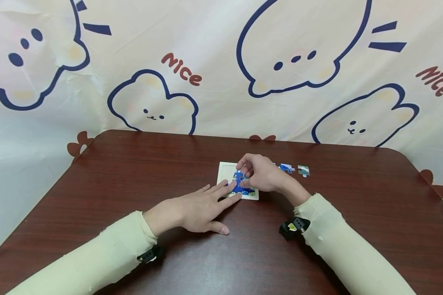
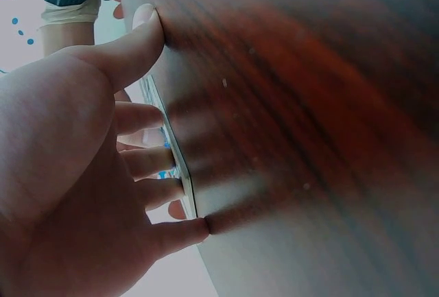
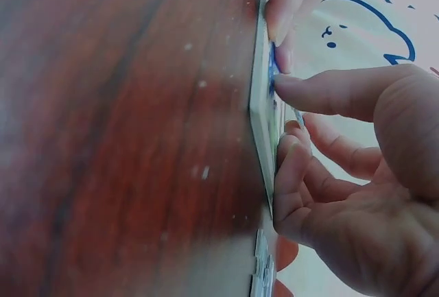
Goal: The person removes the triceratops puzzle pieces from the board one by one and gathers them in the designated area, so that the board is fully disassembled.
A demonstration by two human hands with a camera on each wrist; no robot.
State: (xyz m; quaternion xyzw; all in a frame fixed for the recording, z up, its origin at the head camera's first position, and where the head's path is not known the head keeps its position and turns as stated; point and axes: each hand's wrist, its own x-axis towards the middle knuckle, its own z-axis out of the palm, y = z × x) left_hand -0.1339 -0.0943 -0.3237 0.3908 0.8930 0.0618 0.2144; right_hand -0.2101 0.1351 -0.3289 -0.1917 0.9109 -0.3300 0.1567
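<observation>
A white-framed jigsaw puzzle board (image 1: 225, 168) lies on the table, with joined blue and green puzzle pieces (image 1: 240, 189) in its right part. My left hand (image 1: 199, 209) spreads its straight fingers over the board's left and near edges, fingertips on the pieces and the frame. Above the board's right side is my right hand (image 1: 263, 174), thumb low against the blue pieces and other fingers curled. Between its thumb and index finger, a thin puzzle piece (image 3: 299, 118) stands tilted up from the board in the right wrist view. The hand hides much of the picture.
Loose puzzle pieces lie right of the board, one blue and white (image 1: 287, 168), another green and white (image 1: 303, 170). The dark brown wooden table (image 1: 151, 164) reaches back to a printed cloth (image 1: 218, 110). A black wrist camera (image 1: 294, 228) hangs under the right sleeve.
</observation>
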